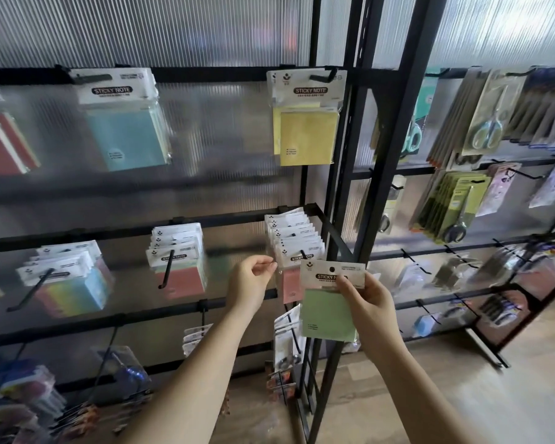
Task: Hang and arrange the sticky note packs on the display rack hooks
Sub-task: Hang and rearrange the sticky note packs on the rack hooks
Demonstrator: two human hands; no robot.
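Far left, top bar: a red sticky note pack (0,145) and a blue sticky note pack (125,136), each already hung on its own hook.

Below, on the middle bar: a bunch of rainbow packs (68,277) on a long hook, with plenty of bare hook left at the front. Next along, a bunch of pink-fronted packs (178,267), also hung, also with room to spare.

Then the left hand (250,280), raised in front of the rack. Fingers curled in, fingertips (271,265) right at the left edge of the front pink pack (290,283). Hard to tell whether pinching that edge or only touching it.

Above that, on the top bar: yellow sticky note packs (305,136), hung.

On the middle bar again: a very full hook (302,254), stuffed with a row of packs (295,238) nearly to the tip.

Just right of that and a bit lower: the green sticky note pack (327,312), not on any hook yet. Held upright in the right hand (366,302), thumb on the white card at the top, other fingers wrapped behind. Round hole (331,269) in the card, near the tip of the full hook but not on it.

Far right: another rack with scissors (491,126).

Most packs up already, by the look of it. Left to do: slide the green one onto a hook, maybe tidy the crowded row.
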